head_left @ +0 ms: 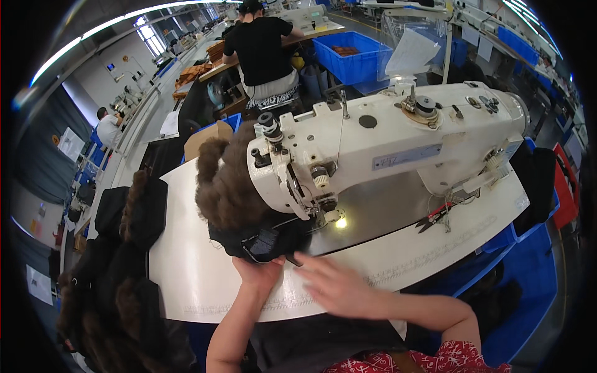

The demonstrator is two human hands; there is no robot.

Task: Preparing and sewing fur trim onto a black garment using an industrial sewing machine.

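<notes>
A black fabric piece with long brown fur (230, 186) lies under the head of a white sewing machine (385, 133). Its dark part (264, 241) bulges toward me at the front of the needle area. My left hand (258, 272) grips the near edge of this piece from below, its fingers mostly hidden by the cloth. Just right of that edge is my right hand (336, 289), smeared by motion. Its fingers look stretched and apart, with nothing plainly held. The machine's lamp makes a bright spot beside the presser foot.
Red-handled snips (435, 217) lie on the machine bed at right. More black, fur-trimmed pieces (124, 280) hang at the left table edge. A blue bin (516, 298) stands at lower right, another blue bin (351, 59) farther back. A person in black (261, 50) sits ahead.
</notes>
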